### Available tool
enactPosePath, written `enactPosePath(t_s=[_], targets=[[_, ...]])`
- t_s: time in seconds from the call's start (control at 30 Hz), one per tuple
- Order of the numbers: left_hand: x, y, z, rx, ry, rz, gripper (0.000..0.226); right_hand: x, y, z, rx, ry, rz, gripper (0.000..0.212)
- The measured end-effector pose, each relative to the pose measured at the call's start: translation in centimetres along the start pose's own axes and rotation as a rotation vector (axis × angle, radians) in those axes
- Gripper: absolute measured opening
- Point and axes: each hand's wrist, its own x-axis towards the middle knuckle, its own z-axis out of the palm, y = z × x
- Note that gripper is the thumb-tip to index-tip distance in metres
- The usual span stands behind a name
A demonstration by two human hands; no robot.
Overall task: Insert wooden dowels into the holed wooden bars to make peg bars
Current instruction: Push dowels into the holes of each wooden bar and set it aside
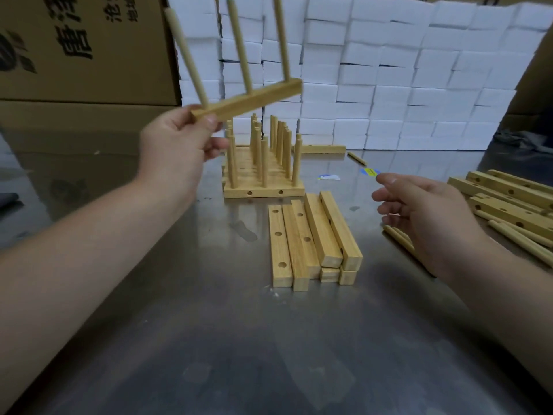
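Nearest to me on the steel surface (209,339) lies a small stack of holed bars (311,241), unpegged, side by side, with two more tucked underneath on the right. Right of them my right hand (419,211) hovers with its fingers loosely bent and nothing in them, above the loose dowels (523,238) and near a second pile of bars (508,193).

Further off and higher, my left hand (179,139) pinches one end of a finished peg bar (248,100), thumb in front and fingers behind, holding it in the air with its three dowels pointing up and the free end tilted upward. Just beyond and below it stand the finished peg bars (263,163) in a tight row.

The weak point, I think, is that one-ended pinch: the bar could twist or slip. If I bring it down carelessly, its free end could knock over the standing row. A dowel that is seated loosely could also work free.

The held bar is blurred and two of its dowels run off the top edge. The rear rows of the standing group hide behind the front one, my right hand covers some dowels, and the right pile is cut off. Farthest away are a wall of white boxes (389,85) and a cardboard carton (74,55).
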Motion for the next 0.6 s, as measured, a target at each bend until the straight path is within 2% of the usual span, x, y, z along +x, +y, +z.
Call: enactPosePath(t_s=[0.13, 0.27, 0.43, 0.6], targets=[[2.5, -1.0, -2.1, 0.048, 0.232, 0.013, 0.024, 0.0, 0.0, 0.0, 0.004, 0.003, 0.010, 0.010], [3.9, -3.0, -4.3, 0.125, 0.396, -0.066, 0.027, 0.1, 0.1, 0.1, 0.002, -0.002, 0.013, 0.011], [3.7, -5.7, -6.1, 0.335, 0.471, -0.150, 0.012, 0.0, 0.3, 0.1, -0.012, -0.014, 0.017, 0.011], [3.7, -7.0, -6.5, 0.553, 0.420, -0.180, 0.012, -0.1, 0.4, 0.3, -0.029, -0.026, 0.033, 0.012]])
